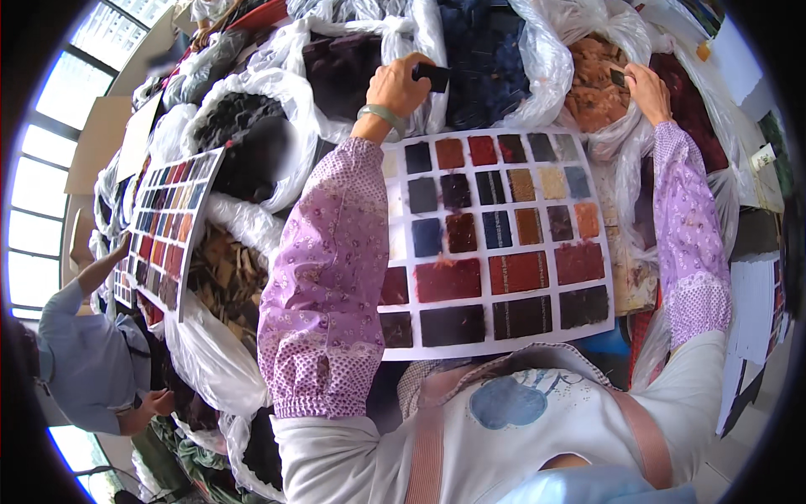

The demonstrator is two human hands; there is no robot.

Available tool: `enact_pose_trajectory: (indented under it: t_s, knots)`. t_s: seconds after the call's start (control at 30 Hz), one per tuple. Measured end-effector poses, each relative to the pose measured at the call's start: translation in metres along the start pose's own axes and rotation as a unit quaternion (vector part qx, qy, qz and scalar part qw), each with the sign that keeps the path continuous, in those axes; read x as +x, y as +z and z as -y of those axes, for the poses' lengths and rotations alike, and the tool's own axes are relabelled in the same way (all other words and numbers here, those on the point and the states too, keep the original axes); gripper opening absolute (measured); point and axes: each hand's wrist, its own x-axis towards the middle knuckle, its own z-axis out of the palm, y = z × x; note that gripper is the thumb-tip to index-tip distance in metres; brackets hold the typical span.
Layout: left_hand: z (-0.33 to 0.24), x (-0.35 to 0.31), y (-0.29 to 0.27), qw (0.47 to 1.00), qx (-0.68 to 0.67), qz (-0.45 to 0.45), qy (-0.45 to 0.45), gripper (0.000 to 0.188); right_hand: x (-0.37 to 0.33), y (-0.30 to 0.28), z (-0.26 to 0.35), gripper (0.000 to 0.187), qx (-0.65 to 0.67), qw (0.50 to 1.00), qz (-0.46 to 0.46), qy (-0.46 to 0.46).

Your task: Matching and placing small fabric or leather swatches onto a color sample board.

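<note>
My left hand (400, 89), a bangle on its wrist, is closed on a small black rectangular piece (431, 77) held by its edge above the bags. Farther right, my right hand (647, 92) pinches a small dark olive piece (618, 77) over an open plastic bag of orange-brown scraps (596, 92). Below and between my hands lies a white board (470, 344) with rows of coloured swatches: red, brown, navy, black, tan and grey. My left sleeve covers the board's left part. What the two small pieces are made of cannot be made out.
Bags of dark blue scraps (483, 63), dark purple scraps (340, 71), black scraps (239, 118) and deep red scraps (684, 109) surround the board. At the left a co-worker in light blue (92, 353) stands by another upright swatch board (172, 218).
</note>
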Motion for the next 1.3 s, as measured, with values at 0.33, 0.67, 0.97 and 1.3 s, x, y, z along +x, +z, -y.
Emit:
enact_pose_trajectory:
  t_s: [0.33, 0.67, 0.97, 1.3]
  knots:
    - [0.045, -0.199, -0.078, 0.993, -0.089, 0.057, -0.053, 0.019, -0.114, -0.047, 0.286, 0.013, 0.259, 0.907, -0.045, -0.33]
    - [0.059, -0.254, -0.072, 0.999, -0.036, 0.004, -0.014, 0.023, -0.122, -0.014, 0.366, 0.01, 0.35, 0.842, 0.065, -0.404]
    - [0.061, -0.258, -0.073, 0.961, -0.215, 0.133, -0.114, 0.036, -0.137, -0.014, 0.362, 0.019, 0.324, 0.849, 0.077, -0.409]
    - [0.029, -0.257, -0.036, 0.998, -0.049, -0.011, -0.029, 0.063, -0.142, -0.009, 0.381, 0.008, 0.383, 0.859, 0.136, -0.311]
